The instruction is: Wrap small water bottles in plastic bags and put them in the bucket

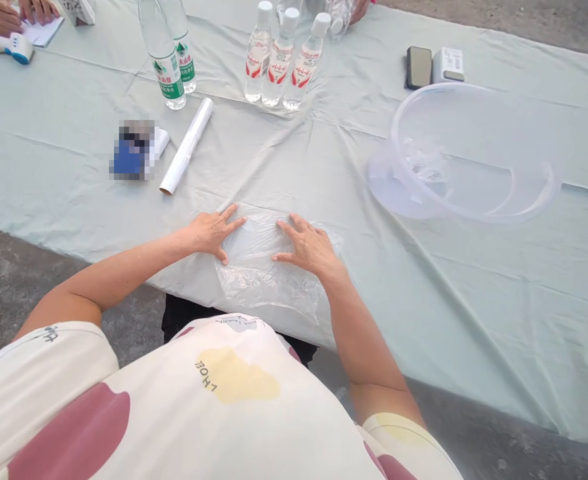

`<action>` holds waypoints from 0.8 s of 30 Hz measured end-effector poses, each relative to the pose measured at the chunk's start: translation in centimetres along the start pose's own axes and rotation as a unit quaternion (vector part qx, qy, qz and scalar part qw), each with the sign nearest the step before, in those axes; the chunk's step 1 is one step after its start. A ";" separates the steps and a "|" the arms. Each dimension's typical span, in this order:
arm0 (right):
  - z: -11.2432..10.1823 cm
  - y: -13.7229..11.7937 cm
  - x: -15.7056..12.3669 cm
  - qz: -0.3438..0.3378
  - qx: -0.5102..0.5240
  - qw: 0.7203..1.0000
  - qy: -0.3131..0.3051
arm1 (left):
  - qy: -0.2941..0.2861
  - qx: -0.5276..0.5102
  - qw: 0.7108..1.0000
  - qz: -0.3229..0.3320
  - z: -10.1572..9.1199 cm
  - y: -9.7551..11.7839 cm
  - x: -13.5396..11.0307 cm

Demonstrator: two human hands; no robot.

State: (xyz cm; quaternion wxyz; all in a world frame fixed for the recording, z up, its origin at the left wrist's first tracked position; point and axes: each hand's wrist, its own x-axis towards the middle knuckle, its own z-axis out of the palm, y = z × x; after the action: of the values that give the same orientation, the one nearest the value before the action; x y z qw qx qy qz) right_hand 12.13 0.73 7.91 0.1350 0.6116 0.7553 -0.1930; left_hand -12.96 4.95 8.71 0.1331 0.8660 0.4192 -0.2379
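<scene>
Plastic sheet (259, 280) laps near table (424, 287) edge, free cloth right; L hand (213, 233) & R hand (308, 248) flat on it, fingers spread, gripping nothing; clear, crinkled.

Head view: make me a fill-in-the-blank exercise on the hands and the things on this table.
1. The clear plastic sheet lies under ____ of the person's hands, the left hand and the right hand.
2. The red-labelled bottles standing together number ____.
3. The two bottles beyond the white roll have ____ labels.
4. The clear basin sits to the ____ of the right hand.
Missing words: both; three; green; right.
</scene>
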 end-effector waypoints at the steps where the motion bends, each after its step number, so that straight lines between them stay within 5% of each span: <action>1: -0.1 0.4 -0.1 0.000 0.004 1.000 0.026 | -0.001 0.000 1.000 0.000 -0.1 0.0 0.0; 6: -1.1 0.7 0.4 0.021 0.029 0.986 0.165 | -0.006 -0.003 1.000 0.002 -0.2 0.2 0.0; 13: -1.5 -1.8 4.8 -0.208 0.035 0.967 0.146 | 0.012 -0.043 0.999 0.007 0.6 -0.1 0.2; 19: -2.1 -2.0 11.0 -0.111 0.262 0.948 0.141 | 0.116 -0.031 0.992 0.027 1.8 0.0 -1.1; 24: -2.9 -2.9 13.1 -0.119 0.234 0.955 0.135 | 0.187 0.012 0.975 0.115 2.2 0.1 -1.8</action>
State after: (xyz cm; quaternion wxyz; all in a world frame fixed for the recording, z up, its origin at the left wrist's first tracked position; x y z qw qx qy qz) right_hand 6.58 12.98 5.13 -0.1392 0.5521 0.7673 -0.2950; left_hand -14.48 2.71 7.79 0.0681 0.9391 0.3317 -0.0595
